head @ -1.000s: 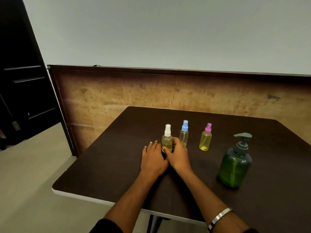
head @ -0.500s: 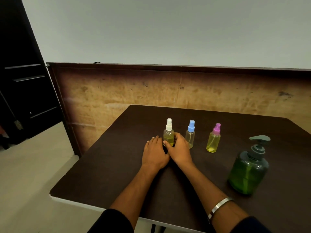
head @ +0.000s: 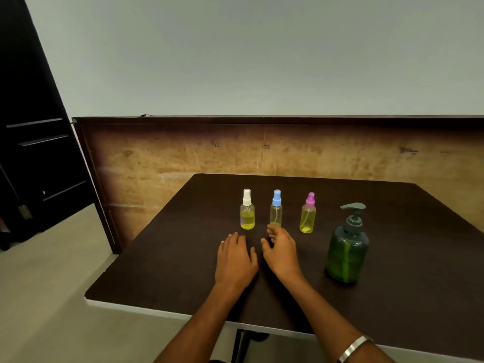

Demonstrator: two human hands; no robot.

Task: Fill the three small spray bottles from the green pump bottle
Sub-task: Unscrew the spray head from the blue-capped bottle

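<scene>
Right hand (head: 281, 254) sits low over the counter (head: 162, 268), fingers (head: 272, 231) loosely curled and empty, tips just in front of the blue-capped spray bottle (head: 276, 209) and possibly brushing its base; cannot tell for sure. Left hand (head: 234, 260) lies flat, fingers spread and released, just short of the white-capped spray bottle (head: 247, 210). All three small bottles stand upright in a row across the counter, caps on; the white-capped one shows liquid to roughly halfway, the pink-capped spray bottle (head: 308, 214) a shallow layer at the bottom, the blue one looks nearly empty. Green pump bottle (head: 347, 248) stands to the right, well clear of both hands. Risks, as I judge them: the small bottles are narrow and light, so a careless reach could topple the blue one into a neighbour. Necks are small; pumping from the wide green bottle could miss the opening and wet the counter. Slick fingers would then make the caps hard to screw back on.
</scene>
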